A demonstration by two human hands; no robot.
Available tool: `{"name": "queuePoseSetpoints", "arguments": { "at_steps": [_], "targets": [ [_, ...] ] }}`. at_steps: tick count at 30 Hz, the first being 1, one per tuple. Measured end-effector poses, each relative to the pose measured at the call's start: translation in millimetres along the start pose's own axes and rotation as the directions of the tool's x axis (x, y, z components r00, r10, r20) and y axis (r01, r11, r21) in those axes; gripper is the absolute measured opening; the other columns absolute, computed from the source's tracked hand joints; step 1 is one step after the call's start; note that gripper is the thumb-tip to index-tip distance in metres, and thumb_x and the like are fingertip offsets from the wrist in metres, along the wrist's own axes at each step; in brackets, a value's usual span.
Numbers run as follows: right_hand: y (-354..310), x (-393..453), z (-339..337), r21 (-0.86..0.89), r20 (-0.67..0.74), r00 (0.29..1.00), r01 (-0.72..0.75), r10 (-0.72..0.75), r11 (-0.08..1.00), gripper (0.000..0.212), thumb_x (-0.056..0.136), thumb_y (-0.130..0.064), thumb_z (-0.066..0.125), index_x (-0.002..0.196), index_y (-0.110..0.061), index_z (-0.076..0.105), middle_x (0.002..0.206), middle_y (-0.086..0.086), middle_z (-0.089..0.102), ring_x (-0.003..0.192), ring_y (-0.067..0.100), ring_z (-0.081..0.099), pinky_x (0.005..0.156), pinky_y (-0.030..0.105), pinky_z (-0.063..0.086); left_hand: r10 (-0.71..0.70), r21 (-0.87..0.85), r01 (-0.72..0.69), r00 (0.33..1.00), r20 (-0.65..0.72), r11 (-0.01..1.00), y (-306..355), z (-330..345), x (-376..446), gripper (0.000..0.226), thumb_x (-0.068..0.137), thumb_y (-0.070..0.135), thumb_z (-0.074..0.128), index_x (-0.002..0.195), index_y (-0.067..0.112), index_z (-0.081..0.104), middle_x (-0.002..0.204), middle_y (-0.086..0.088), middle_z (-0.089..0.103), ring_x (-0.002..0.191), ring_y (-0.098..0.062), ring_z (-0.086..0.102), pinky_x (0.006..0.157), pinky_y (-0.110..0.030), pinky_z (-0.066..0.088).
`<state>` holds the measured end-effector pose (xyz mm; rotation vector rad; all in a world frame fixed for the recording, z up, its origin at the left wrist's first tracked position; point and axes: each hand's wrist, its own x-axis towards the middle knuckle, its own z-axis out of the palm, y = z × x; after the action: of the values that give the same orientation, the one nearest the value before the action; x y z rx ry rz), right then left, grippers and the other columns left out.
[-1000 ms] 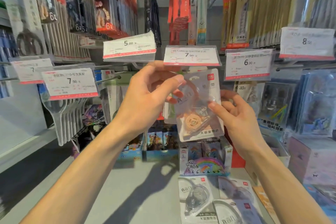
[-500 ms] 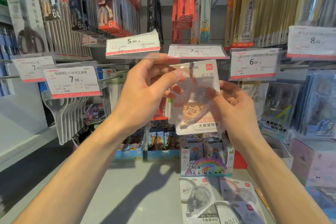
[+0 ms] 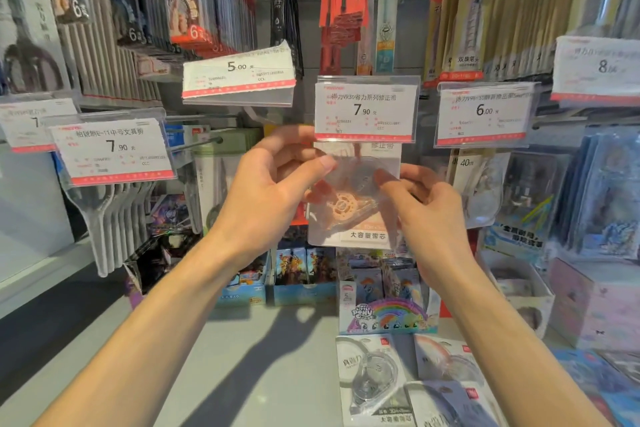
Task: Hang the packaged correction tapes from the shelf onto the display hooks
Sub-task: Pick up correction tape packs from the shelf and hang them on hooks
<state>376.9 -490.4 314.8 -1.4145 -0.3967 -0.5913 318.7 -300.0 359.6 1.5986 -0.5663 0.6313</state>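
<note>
Both hands pinch correction tape pack — upright

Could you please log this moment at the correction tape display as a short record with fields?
held item: orange correction tape pack, its top tucked behind the 7.90 price tag
left hand: grips the pack's left edge
right hand: pinches the pack's right side
hook: hidden behind the tag
waiting stock: more tape packs lying on the shelf
</note>
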Motion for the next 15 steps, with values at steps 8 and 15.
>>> {"name": "queuePoseSetpoints", "arguments": {
  "at_steps": [8,15],
  "targets": [
    [5,9,9,-0.137,-0.041,0.998,0.045,-0.051,0.990,0.030,0.088,-0.045,0.079,0.103,-0.026,0.062,0.070,-0.004,0.059,0.054,0.001,0.054,0.052,0.014,0.046,0.072,0.087,-0.067,0.996,-0.056,0.994,-18,-6,6,0.028,0.085,0.025,0.071,0.112,0.027,0.066,0.095,0.004,0.072,0.081,-0.010,0.071,0.073,-0.031,0.059],
    [18,8,-2,-0.270,0.080,0.997,0.027,-0.006,0.962,0.056,0.090,-0.054,0.070,0.137,-0.036,0.046,0.129,-0.012,0.061,0.109,-0.005,0.062,0.089,0.021,0.050,-0.021,0.279,0.048,0.995,-0.097,0.959,-80,3,23,0.058,0.093,0.055,0.063,0.145,0.037,0.043,0.149,0.008,0.052,0.119,0.014,0.055,0.100,-0.018,0.049]
  ]
}}
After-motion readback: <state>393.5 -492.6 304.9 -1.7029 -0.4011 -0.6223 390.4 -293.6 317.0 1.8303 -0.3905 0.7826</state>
